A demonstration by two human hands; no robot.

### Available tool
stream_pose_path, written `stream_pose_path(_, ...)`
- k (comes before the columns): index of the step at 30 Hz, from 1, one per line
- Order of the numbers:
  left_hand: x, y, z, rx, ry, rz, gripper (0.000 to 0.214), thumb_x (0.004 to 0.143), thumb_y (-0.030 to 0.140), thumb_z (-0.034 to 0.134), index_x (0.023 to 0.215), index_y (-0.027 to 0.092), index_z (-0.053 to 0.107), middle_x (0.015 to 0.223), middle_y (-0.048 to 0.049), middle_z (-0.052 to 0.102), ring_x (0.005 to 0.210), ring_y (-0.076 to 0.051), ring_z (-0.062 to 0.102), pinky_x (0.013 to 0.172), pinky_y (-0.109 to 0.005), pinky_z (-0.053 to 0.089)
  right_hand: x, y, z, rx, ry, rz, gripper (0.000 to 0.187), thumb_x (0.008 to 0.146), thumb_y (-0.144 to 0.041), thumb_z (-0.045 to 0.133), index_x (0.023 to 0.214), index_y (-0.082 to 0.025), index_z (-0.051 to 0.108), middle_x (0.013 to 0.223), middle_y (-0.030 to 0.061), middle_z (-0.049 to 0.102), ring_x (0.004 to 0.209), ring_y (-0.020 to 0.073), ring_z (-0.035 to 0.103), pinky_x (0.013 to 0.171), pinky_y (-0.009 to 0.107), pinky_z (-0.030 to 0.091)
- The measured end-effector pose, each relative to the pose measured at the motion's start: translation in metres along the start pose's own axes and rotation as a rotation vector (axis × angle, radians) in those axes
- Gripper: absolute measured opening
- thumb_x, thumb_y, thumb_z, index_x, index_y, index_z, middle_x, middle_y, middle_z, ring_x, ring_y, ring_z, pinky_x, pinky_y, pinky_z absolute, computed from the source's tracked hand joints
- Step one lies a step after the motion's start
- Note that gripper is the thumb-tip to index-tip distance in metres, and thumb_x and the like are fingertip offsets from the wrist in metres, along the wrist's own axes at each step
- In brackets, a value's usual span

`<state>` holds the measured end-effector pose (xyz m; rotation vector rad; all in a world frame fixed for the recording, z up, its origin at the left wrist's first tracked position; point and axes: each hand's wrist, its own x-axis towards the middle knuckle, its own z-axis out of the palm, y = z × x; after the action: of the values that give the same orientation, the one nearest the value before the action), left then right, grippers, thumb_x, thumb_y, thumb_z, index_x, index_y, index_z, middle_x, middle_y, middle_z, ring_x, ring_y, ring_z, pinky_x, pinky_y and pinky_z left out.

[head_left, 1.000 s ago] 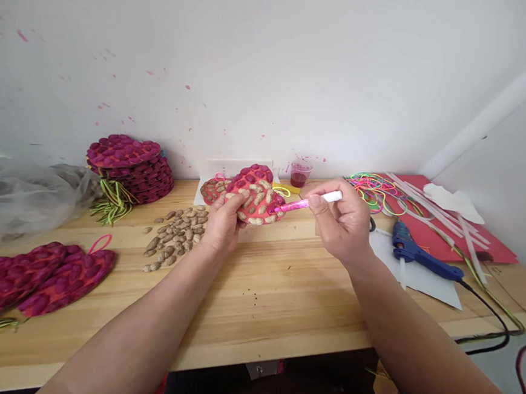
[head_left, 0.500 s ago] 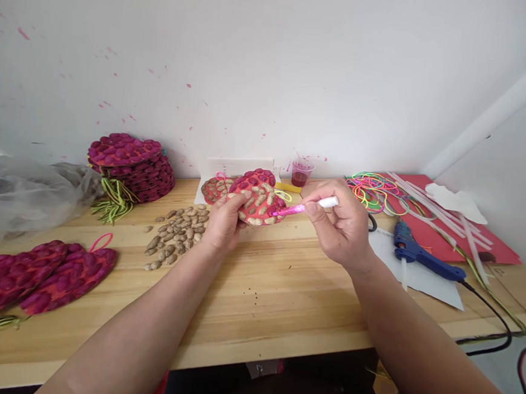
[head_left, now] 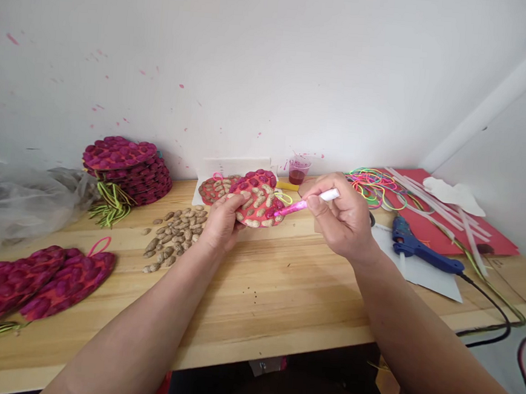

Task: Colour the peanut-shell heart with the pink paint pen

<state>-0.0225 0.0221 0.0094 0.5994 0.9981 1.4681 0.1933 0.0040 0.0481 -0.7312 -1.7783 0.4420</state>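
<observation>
L hand clamped on the peanut-covered piece, up over the bench toward its back edge; R hand pinching the brush-like tool, tip still by the piece's R rim, same as 0.5 sec ago. Barely any change: upper nuts pink, most lower ones bare, so colouring's prob. only part-done.

The left hand obscures part of the near-left edge of the peanut-studded piece, which itself hides part of a second studded piece behind it. The right hand covers a middle stretch of the pink-and-white stick, whose tip is too small to identify. The picture's left edge cuts off a magenta piece and translucent sheeting; dark specks on the worktop cannot be identified.
</observation>
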Motion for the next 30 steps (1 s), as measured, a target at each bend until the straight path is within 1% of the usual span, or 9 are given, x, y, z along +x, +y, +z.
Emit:
stream_pose_path(3, 0.001, -0.002, -0.001, 0.008, -0.007, -0.004, 0.029, 0.056, 0.027, 0.086, 0.066, 0.018, 0.06, 0.054, 0.0033, 0.055, 0.042, -0.008, 0.047, 0.039, -0.019, 0.033, 0.0, 0.0, 0.001, 0.029, -0.045, 0.026, 0.018, 0.1, -0.043, 0.062, 0.093, -0.027, 0.065, 0.087, 0.0036, 0.066, 0.082, 0.0205, 0.059, 0.073, 0.037, 0.046)
stream_pose_path(5, 0.001, -0.002, -0.002, 0.034, -0.013, -0.007, 0.03, 0.056, 0.027, 0.087, 0.064, 0.018, 0.059, 0.054, 0.0025, 0.056, 0.042, -0.008, 0.047, 0.039, -0.019, 0.033, 0.001, 0.0, 0.0, 0.036, -0.065, 0.024, 0.018, 0.1, -0.043, 0.062, 0.092, -0.026, 0.065, 0.087, 0.0032, 0.066, 0.082, 0.0198, 0.059, 0.073, 0.036, 0.046)
stream_pose_path(9, 0.0, 0.0, -0.002, 0.091, -0.063, 0.007, 0.041, 0.056, 0.028, 0.088, 0.054, 0.02, 0.047, 0.045, 0.005, 0.044, 0.037, -0.006, 0.036, 0.036, -0.018, 0.021, 0.004, 0.0, -0.004, 0.047, -0.126, 0.009, 0.018, 0.1, -0.042, 0.061, 0.089, -0.027, 0.063, 0.084, 0.0017, 0.064, 0.078, 0.0185, 0.057, 0.072, 0.035, 0.044)
stream_pose_path(11, 0.0, 0.0, -0.003, 0.105, -0.09, 0.006, 0.045, 0.056, 0.027, 0.088, 0.052, 0.021, 0.044, 0.043, 0.0059, 0.039, 0.035, -0.005, 0.032, 0.035, -0.019, 0.016, 0.005, 0.001, -0.006, 0.051, -0.148, 0.025, 0.02, 0.1, -0.044, 0.062, 0.089, -0.027, 0.062, 0.083, 0.0015, 0.064, 0.078, 0.0185, 0.057, 0.07, 0.035, 0.044)
stream_pose_path(15, 0.001, 0.0, -0.003, 0.102, -0.087, -0.014, 0.042, 0.057, 0.027, 0.088, 0.054, 0.02, 0.047, 0.044, 0.0044, 0.044, 0.035, -0.005, 0.035, 0.035, -0.019, 0.014, 0.006, 0.003, -0.008, 0.062, -0.153, 0.025, 0.021, 0.1, -0.046, 0.061, 0.09, -0.028, 0.062, 0.083, 0.0012, 0.064, 0.076, 0.0181, 0.057, 0.068, 0.034, 0.045)
stream_pose_path(19, 0.002, 0.001, -0.003, 0.07, -0.059, -0.063, 0.038, 0.058, 0.028, 0.086, 0.057, 0.02, 0.048, 0.045, 0.0057, 0.043, 0.036, -0.005, 0.034, 0.033, -0.017, 0.013, 0.005, 0.001, -0.005, 0.008, -0.113, -0.052, 0.015, 0.101, -0.04, 0.06, 0.092, -0.028, 0.063, 0.085, 0.0018, 0.066, 0.08, 0.0193, 0.061, 0.075, 0.037, 0.048)
stream_pose_path(22, 0.001, 0.003, -0.001, 0.042, -0.041, -0.096, 0.034, 0.059, 0.026, 0.083, 0.059, 0.019, 0.049, 0.047, 0.0071, 0.042, 0.037, -0.003, 0.033, 0.033, -0.015, 0.014, 0.004, -0.003, -0.001, -0.091, -0.056, -0.158, 0.01, 0.099, -0.035, 0.063, 0.092, -0.027, 0.064, 0.087, 0.003, 0.068, 0.086, 0.0216, 0.064, 0.082, 0.041, 0.05)
stream_pose_path(27, -0.002, 0.007, 0.003, 0.012, -0.028, -0.125, 0.027, 0.062, 0.022, 0.077, 0.063, 0.017, 0.051, 0.05, 0.0069, 0.046, 0.038, -0.003, 0.033, 0.033, -0.014, 0.016, 0.003, -0.007, 0.006, -0.245, 0.017, -0.374, 0.004, 0.096, -0.022, 0.065, 0.093, -0.025, 0.065, 0.082, 0.0017, 0.071, 0.087, 0.0226, 0.064, 0.082, 0.041, 0.049)
stream_pose_path(30, -0.002, 0.006, 0.003, 0.022, -0.013, -0.122, 0.027, 0.064, 0.024, 0.077, 0.062, 0.018, 0.051, 0.048, 0.0072, 0.044, 0.037, -0.003, 0.034, 0.032, -0.015, 0.016, 0.003, -0.006, 0.007, -0.269, 0.038, -0.404, 0.007, 0.094, -0.019, 0.066, 0.093, -0.026, 0.066, 0.081, 0.0011, 0.071, 0.088, 0.0228, 0.064, 0.082, 0.041, 0.048)
